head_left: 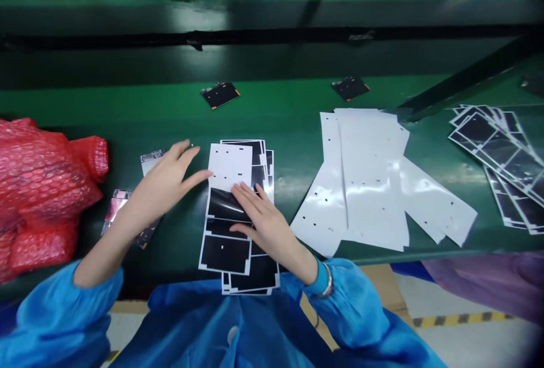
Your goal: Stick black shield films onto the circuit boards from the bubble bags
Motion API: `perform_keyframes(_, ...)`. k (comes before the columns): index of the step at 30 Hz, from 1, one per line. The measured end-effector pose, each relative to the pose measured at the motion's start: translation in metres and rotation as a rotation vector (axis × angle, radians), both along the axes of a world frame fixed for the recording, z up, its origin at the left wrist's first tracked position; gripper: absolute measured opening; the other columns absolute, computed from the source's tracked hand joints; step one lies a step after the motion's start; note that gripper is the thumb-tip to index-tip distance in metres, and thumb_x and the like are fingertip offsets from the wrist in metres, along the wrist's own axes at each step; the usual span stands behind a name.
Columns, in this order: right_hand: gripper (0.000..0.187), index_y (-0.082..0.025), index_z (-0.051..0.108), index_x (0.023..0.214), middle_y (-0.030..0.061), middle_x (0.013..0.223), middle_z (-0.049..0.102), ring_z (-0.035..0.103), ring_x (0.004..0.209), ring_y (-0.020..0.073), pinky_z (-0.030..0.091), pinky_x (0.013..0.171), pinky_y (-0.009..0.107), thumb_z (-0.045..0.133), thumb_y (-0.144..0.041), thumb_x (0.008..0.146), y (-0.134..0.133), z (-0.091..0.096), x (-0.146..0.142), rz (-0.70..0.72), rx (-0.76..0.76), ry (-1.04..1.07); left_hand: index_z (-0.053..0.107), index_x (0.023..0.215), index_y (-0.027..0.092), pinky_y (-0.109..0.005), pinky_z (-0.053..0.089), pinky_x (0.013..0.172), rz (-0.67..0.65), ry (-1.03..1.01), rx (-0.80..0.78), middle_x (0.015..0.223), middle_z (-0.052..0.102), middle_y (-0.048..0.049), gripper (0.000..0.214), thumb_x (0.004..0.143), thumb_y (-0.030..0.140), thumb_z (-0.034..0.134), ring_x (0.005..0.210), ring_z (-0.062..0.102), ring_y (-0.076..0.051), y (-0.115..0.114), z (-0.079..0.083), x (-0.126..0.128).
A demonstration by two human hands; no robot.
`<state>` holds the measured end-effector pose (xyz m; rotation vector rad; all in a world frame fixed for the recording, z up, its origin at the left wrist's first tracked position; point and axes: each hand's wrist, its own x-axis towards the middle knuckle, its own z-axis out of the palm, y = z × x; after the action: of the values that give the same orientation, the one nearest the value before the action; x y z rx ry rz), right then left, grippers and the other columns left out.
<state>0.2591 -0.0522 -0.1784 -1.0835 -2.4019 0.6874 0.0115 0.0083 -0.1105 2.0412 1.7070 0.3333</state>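
My right hand [268,223] lies with its fingers stretched over a stack of adhesive sheets, touching the top sheet [226,254]. That sheet has black rectangular panels with white borders, and its upper part is plain white with small dark holes. More black-panelled sheets [257,282] lie under it, slightly askew. To the left, my left hand [166,180] hovers with fingers and thumb apart, the thumb tip near the sheet's left edge. A tiny speck shows by its fingertips; I cannot tell what it is. Beneath the left forearm, circuit boards [117,204] are partly hidden.
Red bubble wrap [42,192] bulges at the left. White sheets [365,186] overlap right of the stack, with more black-panelled sheets [488,135] farther right. Two black boards [221,94] lie behind. A dark slanted bar [467,76] stands at the back right.
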Motion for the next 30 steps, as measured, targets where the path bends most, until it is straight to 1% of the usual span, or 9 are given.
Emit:
perform_keyframes(3,0.094,-0.03,0.011,0.165,0.012,0.157,0.05,0.045,0.148,0.0281,0.035,0.125,0.055,0.07,-0.036,0.092,0.006,0.014,0.011,-0.019,-0.096,0.136,0.067,0.119,0.021,-0.043,0.056,0.098,0.012,-0.346,-0.13,0.117,0.07,-0.0089,0.051,0.091,0.062,0.06,0.108,0.069,-0.027,-0.062,-0.005,0.004)
perform_keyframes(5,0.092,-0.026,0.02,0.163,0.0164,0.163,0.04,0.035,0.153,0.0311,0.035,0.124,0.058,0.073,-0.042,0.089,0.008,0.028,0.013,-0.015,-0.092,0.14,0.069,0.105,0.022,-0.03,0.057,0.08,0.089,-0.599,-0.2,0.098,0.071,-0.0034,0.034,0.092,0.054,0.064,0.087,0.069,-0.019,-0.089,-0.013,0.018)
perform_keyframes(7,0.08,-0.019,0.037,0.157,0.0211,0.166,0.031,0.022,0.157,0.0353,0.032,0.123,0.063,0.073,-0.042,0.089,0.008,0.04,0.011,-0.018,0.036,0.109,0.069,0.093,0.021,-0.023,0.051,0.067,0.22,-0.758,-0.158,0.085,0.065,-0.0003,0.023,0.094,0.043,0.064,0.074,0.063,-0.013,-0.103,-0.021,0.037)
perform_keyframes(8,0.069,-0.016,0.046,0.15,0.0221,0.163,0.036,0.024,0.157,0.0361,0.03,0.123,0.066,0.072,-0.038,0.091,0.008,0.046,0.009,-0.018,0.131,0.102,0.068,0.088,0.021,-0.021,0.048,0.063,0.275,-0.8,-0.11,0.082,0.061,0.0006,0.02,0.095,0.039,0.063,0.071,0.059,-0.011,-0.107,-0.023,0.045)
perform_keyframes(10,0.041,-0.016,0.06,0.134,0.0189,0.146,0.06,0.049,0.145,0.0323,0.029,0.124,0.066,0.067,-0.027,0.095,0.009,0.055,0.005,-0.004,0.307,0.12,0.068,0.088,0.021,-0.019,0.046,0.063,0.313,-0.838,-0.026,0.081,0.057,0.0015,0.014,0.095,0.034,0.065,0.072,0.057,-0.01,-0.11,-0.026,0.057)
perform_keyframes(11,0.031,-0.016,0.064,0.127,0.0148,0.133,0.071,0.063,0.132,0.028,0.032,0.124,0.065,0.065,-0.023,0.097,0.01,0.058,0.003,0.013,0.369,0.138,0.069,0.09,0.021,-0.018,0.046,0.064,0.303,-0.836,0.008,0.081,0.056,0.002,0.011,0.095,0.031,0.065,0.072,0.056,-0.01,-0.11,-0.026,0.061)
perform_keyframes(13,0.018,-0.017,0.069,0.115,0.007,0.109,0.08,0.076,0.104,0.0203,0.041,0.121,0.061,0.062,-0.019,0.098,0.012,0.063,0.001,0.052,0.437,0.176,0.068,0.093,0.022,-0.016,0.046,0.066,0.264,-0.795,0.07,0.081,0.053,0.0029,0.006,0.095,0.025,0.064,0.073,0.055,-0.008,-0.112,-0.024,0.065)
perform_keyframes(19,0.013,-0.016,0.073,0.092,0.0043,0.09,0.082,0.077,0.083,0.0163,0.06,0.106,0.051,0.062,-0.01,0.096,0.01,0.07,0.002,0.114,0.606,0.089,0.064,0.092,0.02,-0.014,0.044,0.066,0.158,-0.666,0.188,0.078,0.049,0.004,0.008,0.097,0.015,0.059,0.07,0.051,-0.007,-0.119,-0.021,0.072)
perform_keyframes(30,0.012,-0.015,0.072,0.092,0.0041,0.087,0.081,0.076,0.08,0.0153,0.064,0.099,0.043,0.062,-0.008,0.094,0.005,0.065,0.008,0.059,0.628,0.094,0.063,0.093,0.019,-0.012,0.045,0.069,0.124,-0.63,0.246,0.079,0.052,0.0046,0.008,0.096,0.013,0.06,0.071,0.053,-0.005,-0.117,-0.02,0.081)
